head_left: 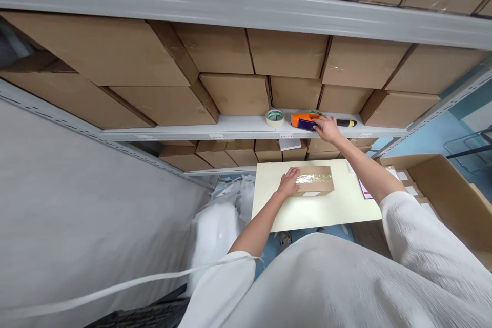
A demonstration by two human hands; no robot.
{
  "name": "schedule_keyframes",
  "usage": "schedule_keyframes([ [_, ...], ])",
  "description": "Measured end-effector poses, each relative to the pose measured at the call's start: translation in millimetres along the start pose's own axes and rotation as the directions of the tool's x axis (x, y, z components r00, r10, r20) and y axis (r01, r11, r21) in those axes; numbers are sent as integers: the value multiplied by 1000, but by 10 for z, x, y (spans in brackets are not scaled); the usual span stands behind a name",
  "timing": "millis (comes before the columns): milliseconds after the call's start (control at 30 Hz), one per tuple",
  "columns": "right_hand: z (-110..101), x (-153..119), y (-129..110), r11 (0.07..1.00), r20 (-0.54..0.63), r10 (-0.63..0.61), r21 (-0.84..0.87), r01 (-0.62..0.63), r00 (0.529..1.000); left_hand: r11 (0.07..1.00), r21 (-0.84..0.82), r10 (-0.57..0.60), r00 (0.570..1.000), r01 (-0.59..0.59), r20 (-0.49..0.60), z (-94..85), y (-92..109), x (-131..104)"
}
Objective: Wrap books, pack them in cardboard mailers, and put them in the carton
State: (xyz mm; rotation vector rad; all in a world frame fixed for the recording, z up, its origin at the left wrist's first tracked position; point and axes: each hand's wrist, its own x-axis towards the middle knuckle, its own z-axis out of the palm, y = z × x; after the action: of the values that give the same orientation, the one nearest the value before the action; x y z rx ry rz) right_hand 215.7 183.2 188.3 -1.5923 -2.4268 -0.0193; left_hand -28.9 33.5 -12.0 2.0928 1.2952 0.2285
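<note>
A small cardboard box [315, 182] with shiny clear tape along its top lies on the pale yellow table [326, 215]. My left hand [289, 183] rests on the box's left end, fingers over its top edge. Reaching up to the shelf, my right hand [326, 128] is closed on an orange and dark blue tape dispenser [303, 121] at its right end; the fingertips are partly hidden. Just left of the dispenser stands a roll of tape [275, 118]. A black and yellow tool [346, 123] lies to the right of my right hand.
Cardboard boxes [286, 54] fill the grey shelf [246, 133] ahead. At the right stands a large open carton [446, 195] with small boxes inside. A tablet-like object [365, 190] lies under my right arm. White packing material [219, 225] is piled left of the table.
</note>
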Motion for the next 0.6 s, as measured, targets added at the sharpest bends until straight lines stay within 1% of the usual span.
schedule_keyframes([
  [100, 85, 99, -4, 1000, 3, 16, -3, -16, 1000, 1000, 1, 14, 1000, -14, 9, 13, -14, -10],
  [167, 113, 115, -13, 1000, -14, 16, -5, -16, 1000, 1000, 6, 16, 1000, -16, 7, 25, -15, -23],
  [233, 109, 70, -31, 1000, -45, 15, -19, -16, 999, 1000, 15, 19, 1000, -19, 3, 39, -13, -39],
  [300, 77, -57, -47, 999, -85, 18, -35, -21, 996, 999, 29, 29, 1000, -29, -3, 51, -7, -57],
  [367, 32, -274, -32, 999, -122, 33, -34, -37, 992, 998, 41, 46, 999, -46, -14, 62, 8, -74],
  [433, -10, -574, 39, 998, -135, 65, -15, -68, 989, 996, 49, 75, 997, -73, -27, 80, 41, -80],
  [533, -47, -1139, 268, 986, -82, 169, 0, -170, 982, 990, 57, 132, 990, -130, -38, 137, 143, -49],
  [600, -45, -1555, 479, 962, -22, 273, -10, -273, 962, 984, 56, 171, 984, -169, -40, 201, 254, 3],
])
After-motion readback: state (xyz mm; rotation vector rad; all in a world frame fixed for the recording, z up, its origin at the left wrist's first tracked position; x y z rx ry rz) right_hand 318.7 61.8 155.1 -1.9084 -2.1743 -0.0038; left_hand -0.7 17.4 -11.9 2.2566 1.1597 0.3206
